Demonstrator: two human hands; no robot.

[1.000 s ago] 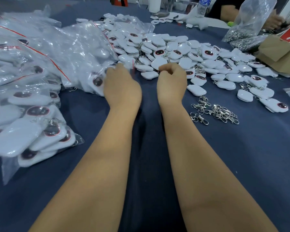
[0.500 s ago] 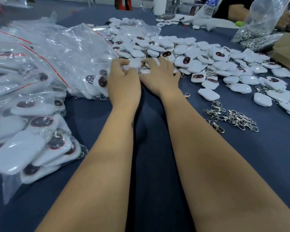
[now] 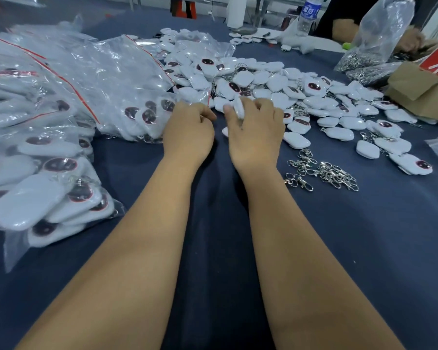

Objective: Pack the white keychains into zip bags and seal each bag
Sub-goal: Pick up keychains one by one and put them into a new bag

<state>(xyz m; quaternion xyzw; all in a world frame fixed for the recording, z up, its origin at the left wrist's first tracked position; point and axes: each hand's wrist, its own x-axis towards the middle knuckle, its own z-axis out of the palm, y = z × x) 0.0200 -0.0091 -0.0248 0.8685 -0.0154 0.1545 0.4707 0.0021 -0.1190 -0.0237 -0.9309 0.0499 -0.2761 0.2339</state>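
Bare blue desk (image 3: 364,248) nearest, right hand (image 3: 257,137) clenched around a white keychain (image 3: 239,107), left hand (image 3: 189,133) pinching a zip bag (image 3: 127,79) edge.

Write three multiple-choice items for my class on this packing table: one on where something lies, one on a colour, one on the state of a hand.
1. Where do the loose metal clasps lie?
A. right of the right forearm
B. inside a filled bag
C. on the cardboard box

2. What colour is the tablecloth?
A. green
B. dark blue
C. white

3. What is the right hand doing?
A. lying flat and empty
B. holding a water bottle
C. gripping a white keychain

Answers: 1 A, the clasps sit on bare cloth beside that forearm. 2 B, the cloth shows dark blue between the piles. 3 C, thumb and fingers curl round a keychain at the pile's near edge.
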